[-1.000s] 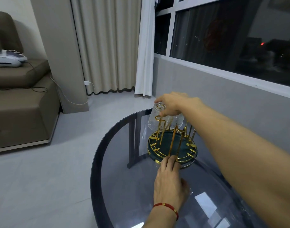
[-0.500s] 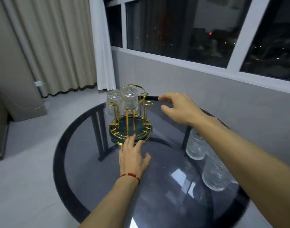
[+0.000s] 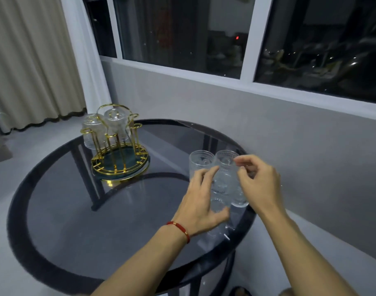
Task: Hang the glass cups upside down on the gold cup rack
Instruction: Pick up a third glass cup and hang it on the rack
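The gold cup rack [image 3: 118, 154] with a dark green base stands on the far left of the round glass table [image 3: 80, 221]. Two glass cups [image 3: 113, 122] hang upside down on it. Several more textured glass cups [image 3: 224, 178] stand upright in a cluster at the table's right edge. My left hand [image 3: 201, 199], with a red string on the wrist, lies against the left side of the cluster, fingers apart. My right hand [image 3: 259, 184] is at the right side, with its fingers curled at the rim of one cup; a firm hold is not visible.
A grey wall and a dark window [image 3: 204, 39] run close behind the table on the right. Beige curtains [image 3: 29, 60] hang at the far left. The cup cluster stands very near the table's black rim [image 3: 250, 212].
My right hand left the cup hung on the rack and swung right to the cup cluster. My left hand left the rack's base and joined it. The view turned right.
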A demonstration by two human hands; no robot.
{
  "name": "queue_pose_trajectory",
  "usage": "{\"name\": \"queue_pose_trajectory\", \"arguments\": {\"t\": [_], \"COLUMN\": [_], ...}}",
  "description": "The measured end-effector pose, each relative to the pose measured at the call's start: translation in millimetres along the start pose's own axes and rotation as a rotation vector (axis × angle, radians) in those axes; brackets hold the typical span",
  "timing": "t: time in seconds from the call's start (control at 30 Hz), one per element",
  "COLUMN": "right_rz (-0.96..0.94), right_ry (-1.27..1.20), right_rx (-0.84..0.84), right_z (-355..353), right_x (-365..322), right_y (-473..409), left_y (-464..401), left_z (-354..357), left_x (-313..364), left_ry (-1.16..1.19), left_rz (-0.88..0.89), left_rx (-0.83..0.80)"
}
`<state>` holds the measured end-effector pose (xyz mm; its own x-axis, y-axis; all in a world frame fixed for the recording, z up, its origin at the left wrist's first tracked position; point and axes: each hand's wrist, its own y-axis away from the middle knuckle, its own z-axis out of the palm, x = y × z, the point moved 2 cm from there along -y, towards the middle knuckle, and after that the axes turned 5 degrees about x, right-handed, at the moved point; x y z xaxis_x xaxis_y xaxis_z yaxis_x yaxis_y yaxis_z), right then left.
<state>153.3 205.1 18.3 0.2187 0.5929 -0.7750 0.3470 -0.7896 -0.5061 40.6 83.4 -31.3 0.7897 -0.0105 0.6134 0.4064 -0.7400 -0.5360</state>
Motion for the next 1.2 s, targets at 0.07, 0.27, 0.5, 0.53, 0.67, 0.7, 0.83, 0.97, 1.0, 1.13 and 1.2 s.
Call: {"name": "queue_pose_trajectory", "arguments": {"t": [0.07, 0.27, 0.5, 0.53, 0.67, 0.7, 0.83, 0.97, 1.0, 1.13, 1.2], "right_rz": [0.032, 0.068, 0.028, 0.048, 0.065, 0.079, 0.369, 0.86, 0.909, 0.85, 0.767], "right_ry": [-0.01, -0.087, -0.221, -0.224, -0.129, -0.113, -0.23, -0.819, -0.902, -0.915, -0.855], "right_rx": [-0.021, -0.086, -0.283, -0.337, -0.516, -0.535, -0.623, -0.64, -0.619, -0.447, -0.374], "right_z": [-5, -15, -2, 6, 46, 56, 102, 143, 149, 166, 172], "right_x": [6, 7, -15, -17, -26, -30, -46, -57, -58, -53, -53], "right_y": [3, 10, 24, 28, 43, 46, 53, 53, 51, 41, 34], "left_y": [-2, -6, -8, -8, 0, 2, 8, 11, 11, 13, 17], "left_z": [7, -1, -62, -73, -103, -109, -125, -128, -129, -141, -144], "left_x": [3, -2, -25, -30, -47, -50, -60, -72, -78, -113, -139], "left_ry": [0.012, 0.095, 0.156, 0.193, 0.318, 0.308, 0.335, 0.427, 0.463, 0.256, -0.183], "left_rz": [-0.084, -0.21, -0.395, -0.439, -0.566, -0.571, -0.613, -0.656, -0.663, -0.666, -0.619], "left_rx": [0.051, 0.083, 0.237, 0.275, 0.386, 0.398, 0.436, 0.401, 0.375, 0.352, 0.319]}}
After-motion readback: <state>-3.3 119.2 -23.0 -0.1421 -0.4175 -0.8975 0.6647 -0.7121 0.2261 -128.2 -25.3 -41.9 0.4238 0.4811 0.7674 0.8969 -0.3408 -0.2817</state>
